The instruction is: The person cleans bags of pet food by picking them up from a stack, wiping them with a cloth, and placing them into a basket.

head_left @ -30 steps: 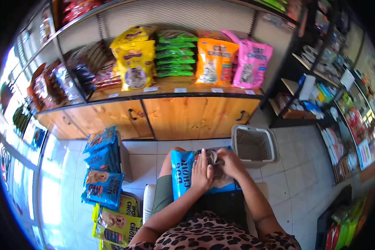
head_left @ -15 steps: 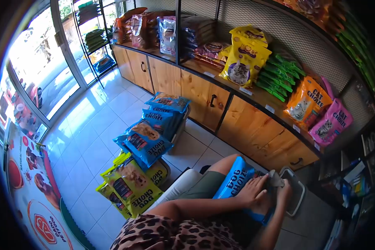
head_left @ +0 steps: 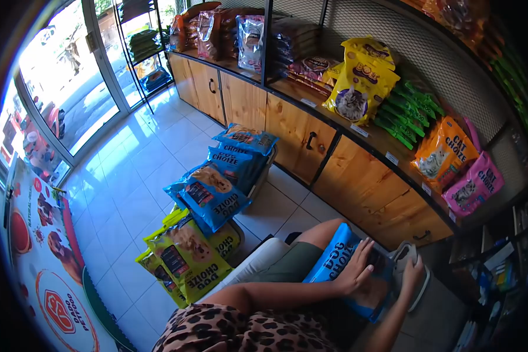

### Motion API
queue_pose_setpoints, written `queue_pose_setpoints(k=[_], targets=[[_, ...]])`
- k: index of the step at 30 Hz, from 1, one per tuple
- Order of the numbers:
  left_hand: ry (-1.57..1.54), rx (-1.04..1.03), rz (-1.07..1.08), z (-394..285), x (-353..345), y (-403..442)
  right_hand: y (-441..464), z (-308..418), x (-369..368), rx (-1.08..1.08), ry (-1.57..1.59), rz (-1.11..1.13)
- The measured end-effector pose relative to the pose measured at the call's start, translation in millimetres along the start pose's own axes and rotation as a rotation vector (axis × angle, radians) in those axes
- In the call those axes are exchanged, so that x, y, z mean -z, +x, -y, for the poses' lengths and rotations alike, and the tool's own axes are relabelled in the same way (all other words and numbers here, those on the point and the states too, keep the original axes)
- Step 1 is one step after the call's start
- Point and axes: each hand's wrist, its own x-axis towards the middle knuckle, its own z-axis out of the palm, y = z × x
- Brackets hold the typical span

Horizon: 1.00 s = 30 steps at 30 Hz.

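On my lap lies a blue dog food bag (head_left: 327,257) with "Dog Choize" lettering. My left hand (head_left: 358,271) rests flat on it, fingers stretched out. Just past the bag's right edge, my right hand (head_left: 413,271) is closed around a crumpled greyish cloth (head_left: 402,257). Below that hand is the pale rim of a container (head_left: 423,287), partly hidden by the hand and forearm.
Blue dog food bags (head_left: 214,196) and yellow-green ones (head_left: 188,255) are piled in crates on the tiled floor (head_left: 135,205) to the left. Wooden cabinets (head_left: 287,132) bear cat food bags (head_left: 362,82). A glass door (head_left: 82,76) stands far left, a printed banner (head_left: 47,252) nearer.
My right hand has moved right with the cloth, away from the bag and my left hand. My left hand has flattened on the bag. The view has shifted slightly.
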Motion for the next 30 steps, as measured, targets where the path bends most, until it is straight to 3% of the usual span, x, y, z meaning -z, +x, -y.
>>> queue_pose_setpoints(k=[5,11,13,15,16,18,26,28,30], targets=[[-0.037,0.012,0.029,0.1,-1.9,-9.7,-39.4,-15.7,-81.7,0.385,-0.151,-0.091],[-0.035,0.046,0.036,-16.4,29.2,2.8,19.7,-48.6,-61.4,0.203,0.161,-0.249],[0.829,0.056,0.271,-21.8,66.8,-0.4,25.1,-54.0,-59.4,0.188,0.315,-0.295],[1.070,0.156,0.075,4.3,88.0,-9.6,25.3,-61.4,-65.4,0.162,0.354,-0.319],[1.070,0.144,0.090,6.1,98.5,-11.2,25.1,-64.1,-69.8,0.154,0.390,-0.335],[0.672,0.362,0.134,6.9,115.4,-9.6,23.7,-67.5,-77.8,0.143,0.463,-0.367],[0.182,0.430,0.131,33.4,106.0,1.3,26.3,-62.1,-90.9,0.207,0.530,-0.505],[-0.053,0.467,0.047,24.1,110.3,7.0,32.3,-67.2,-96.9,0.191,0.630,-0.472],[0.216,0.598,0.133,23.6,119.0,13.3,28.3,-54.0,-86.7,0.156,0.582,-0.360]])
